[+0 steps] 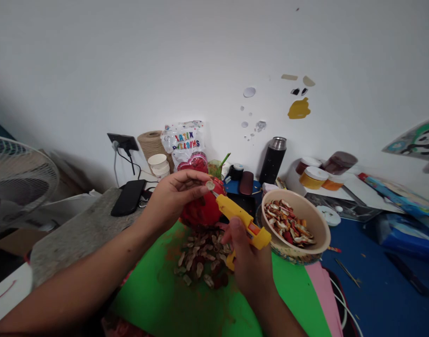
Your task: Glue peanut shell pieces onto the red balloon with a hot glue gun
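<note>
My left hand (179, 192) pinches a small pale shell piece (210, 186) between thumb and fingertips. My right hand (247, 252) is wrapped round a yellow glue gun (237, 213), whose nozzle points up and left, close to that piece. Behind the two hands stands a red rounded object (202, 210); my left hand partly hides it. Below it, a heap of peanut shells (200, 257) lies on a green sheet (158, 290).
At the right, a beige bowl (321, 224) holds painted shell pieces. Further back stand a black flask (272, 161), paint jars (313, 177), paper cups (159, 164) and a twine roll (149, 142). A phone (128, 198) lies left, near a fan (21, 173).
</note>
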Demonstrator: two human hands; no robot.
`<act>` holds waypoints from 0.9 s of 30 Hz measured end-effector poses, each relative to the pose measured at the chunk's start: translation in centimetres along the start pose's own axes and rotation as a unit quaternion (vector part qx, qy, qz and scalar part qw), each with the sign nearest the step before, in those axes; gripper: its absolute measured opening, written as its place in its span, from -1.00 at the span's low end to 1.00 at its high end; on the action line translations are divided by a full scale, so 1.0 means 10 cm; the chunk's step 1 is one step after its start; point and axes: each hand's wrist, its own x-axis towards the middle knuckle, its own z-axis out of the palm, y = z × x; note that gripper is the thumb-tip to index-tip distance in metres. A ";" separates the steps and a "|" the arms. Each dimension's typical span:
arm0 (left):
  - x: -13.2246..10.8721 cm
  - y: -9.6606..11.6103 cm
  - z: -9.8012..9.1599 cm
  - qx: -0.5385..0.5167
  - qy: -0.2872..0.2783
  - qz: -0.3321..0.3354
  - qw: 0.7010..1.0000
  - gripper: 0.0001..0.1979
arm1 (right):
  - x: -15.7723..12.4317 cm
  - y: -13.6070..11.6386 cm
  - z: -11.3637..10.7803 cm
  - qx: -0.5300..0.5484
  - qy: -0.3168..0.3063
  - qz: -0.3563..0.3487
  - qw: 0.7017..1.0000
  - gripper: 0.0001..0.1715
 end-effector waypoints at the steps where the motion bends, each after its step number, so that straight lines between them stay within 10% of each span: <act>1: 0.00 0.00 0.00 -0.002 0.000 -0.001 1.000 -0.70 | 0.00 0.00 0.00 0.001 -0.003 0.000 1.000 -0.18; 13: -0.01 0.06 0.05 -0.038 0.037 -0.002 0.999 -0.62 | 0.00 0.03 0.00 -0.011 -0.024 0.017 1.000 -0.24; 20: 0.16 0.36 -0.18 -0.074 0.165 0.240 0.954 -0.66 | 0.01 0.05 -0.02 -0.011 0.025 0.018 0.999 -0.17; 27: 0.26 0.60 -0.45 -0.108 0.247 0.319 0.909 -0.73 | 0.09 0.02 -0.06 -0.004 0.085 0.021 0.996 -0.12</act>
